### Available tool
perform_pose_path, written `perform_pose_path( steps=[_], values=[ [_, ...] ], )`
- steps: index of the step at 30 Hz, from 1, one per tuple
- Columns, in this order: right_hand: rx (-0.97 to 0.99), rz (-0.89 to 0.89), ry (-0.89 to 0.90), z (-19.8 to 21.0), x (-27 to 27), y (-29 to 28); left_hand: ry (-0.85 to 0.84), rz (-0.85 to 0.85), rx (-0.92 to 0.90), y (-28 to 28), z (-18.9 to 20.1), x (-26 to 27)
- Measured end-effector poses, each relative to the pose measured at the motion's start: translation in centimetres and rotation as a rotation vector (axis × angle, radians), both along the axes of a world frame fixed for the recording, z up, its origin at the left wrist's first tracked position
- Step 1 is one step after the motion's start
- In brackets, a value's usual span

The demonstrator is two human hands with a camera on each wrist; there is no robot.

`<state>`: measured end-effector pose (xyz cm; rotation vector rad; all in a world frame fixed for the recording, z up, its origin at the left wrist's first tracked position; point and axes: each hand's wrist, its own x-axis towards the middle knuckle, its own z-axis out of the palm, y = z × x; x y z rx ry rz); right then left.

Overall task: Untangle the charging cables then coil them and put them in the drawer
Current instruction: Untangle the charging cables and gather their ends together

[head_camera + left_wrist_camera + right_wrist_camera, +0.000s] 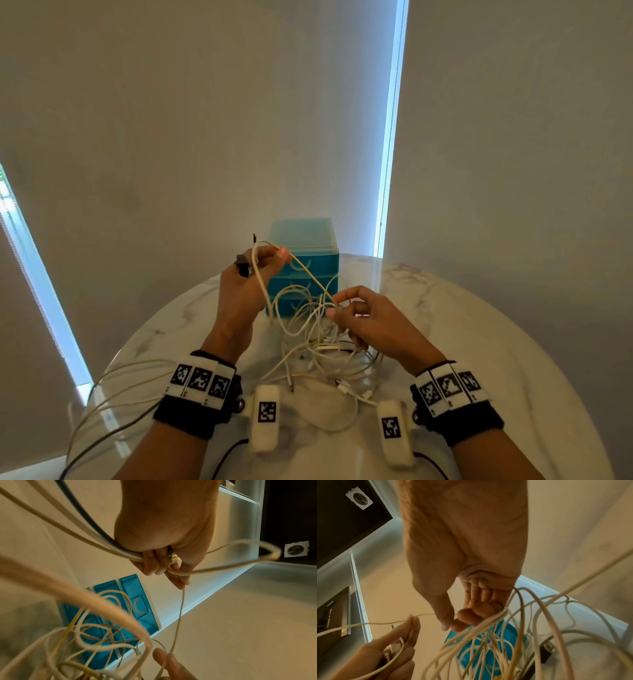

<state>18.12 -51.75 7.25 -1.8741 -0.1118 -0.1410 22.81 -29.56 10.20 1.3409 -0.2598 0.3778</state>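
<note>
Cream-white cables (318, 329) lie before a translucent blue drawer unit (305, 246) on a grey-veined white marble table (479, 325).

Cable tangle (96, 635) blurs (close up); which plugs, unclear.

A round marble table (479, 308) stands before pale roller blinds (205, 120).

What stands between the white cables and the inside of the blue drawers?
The blue plastic drawer unit has all its drawer fronts closed, so they block the way. The tangled white charging cables are also not yet separated, held by the left hand and right hand.
</note>
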Motion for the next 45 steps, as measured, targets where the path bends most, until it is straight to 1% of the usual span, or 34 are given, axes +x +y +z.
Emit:
perform_pose_path(
  steps=[2, 4, 5, 7, 8, 10, 12, 13, 14, 15, 16, 17, 19, 21, 22, 25, 27, 30, 32, 33, 35, 36, 37, 39, 41, 43, 45],
  values=[
    [-0.043, 0.001, -0.019, -0.3, 0.1, 0.2, -0.03, -0.059, 0.028, -0.1, 0.3, -0.5],
    [-0.072, -0.089, -0.102, -0.5, 0.3, 0.3, -0.045, -0.103, 0.122, -0.4, 0.6, -1.0],
    [-0.043, -0.163, -0.154, -0.5, 0.5, 0.2, -0.036, -0.125, 0.199, -0.5, 0.8, -1.2],
    [0.157, -0.305, -0.263, 0.1, 0.5, -0.3, -0.006, -0.211, 0.409, -0.2, 1.0, -1.6],
    [0.271, -0.35, -0.313, 0.6, 0.4, -0.7, 0.005, -0.289, 0.537, -0.1, 1.1, -1.9],
    [0.394, -0.393, -0.352, 1.1, 0.2, -1.7, 0.019, -0.511, 0.814, 0.2, 1.3, -2.3],
    [0.469, -0.4, -0.352, 1.0, 0.4, -2.5, 0.053, -0.793, 0.995, 0.2, 1.3, -2.5],
    [0.501, -0.401, -0.363, 1.0, 0.4, -2.8, 0.064, -0.893, 1.06, 0.2, 1.0, -2.3],
    [0.531, -0.405, -0.39, 1.1, 0.5, -3.0, 0.064, -0.921, 1.133, 0.3, 0.5, -1.9],
    [0.568, -0.401, -0.43, 1.4, 0.5, -3.3, 0.039, -0.876, 1.204, 0.2, 0.0, -1.4],
    [0.604, -0.385, -0.473, 1.8, 0.4, -3.6, 0.004, -0.783, 1.245, 0.3, -0.7, -0.6],
    [0.629, -0.358, -0.503, 2.2, 0.2, -3.8, -0.012, -0.672, 1.243, 0.4, -1.3, 0.1],
    [0.606, -0.29, -0.485, 2.7, -0.1, -3.8, 0.027, -0.482, 1.14, 0.6, -2.2, 1.4],
    [0.488, -0.211, -0.409, 2.6, -0.5, -3.3, 0.061, -0.397, 0.982, 0.7, -2.4, 1.8],
    [0.419, -0.182, -0.397, 2.4, -0.7, -3.0, 0.053, -0.358, 0.908, 0.6, -2.2, 1.7],
    [0.302, -0.085, -0.489, 2.8, -1.3, -2.3, -0.024, -0.216, 0.697, 0.3, -1.1, 0.7],
    [0.272, -0.001, -0.517, 3.3, -1.5, -1.3, -0.063, -0.195, 0.63, 0.0, -0.5, -0.1],
    [0.204, 0.081, -0.496, 2.5, -1.3, 0.2, -0.118, -0.257, 0.62, -1.0, -0.7, -0.7],
    [0.195, 0.119, -0.483, 2.2, -1.4, 0.9, -0.148, -0.226, 0.616, -1.7, -1.1, -0.7],
    [0.223, 0.132, -0.475, 2.2, -1.4, 1.0, -0.149, -0.193, 0.606, -1.8, -1.3, -0.6],
    [0.323, 0.132, -0.418, 2.4, -1.5, 1.3, -0.128, -0.132, 0.577, -1.7, -1.2, -0.3],
    [0.338, 0.107, -0.374, 2.1, -1.3, 1.4, -0.117, -0.114, 0.553, -1.4, -1.2, -0.1],
    [0.31, 0.065, -0.321, 1.7, -0.9, 1.5, -0.11, -0.098, 0.523, -1.2, -1.2, 0.0],
    [0.192, -0.021, -0.187, 0.4, 0.1, 1.6, -0.11, -0.045, 0.47, -0.8, -1.0, 0.0],
    [0.063, -0.059, -0.07, -0.9, 0.9, 1.2, -0.113, 0.018, 0.412, -0.6, -0.8, -0.2],
    [-0.01, -0.04, -0.03, -1.2, 1.1, 0.4, -0.124, 0.082, 0.351, -0.4, -0.7, -0.1],
    [-0.023, -0.028, -0.047, -1.0, 1.0, 0.0, -0.143, 0.134, 0.308, -0.4, -0.7, 0.1]
  ],
)
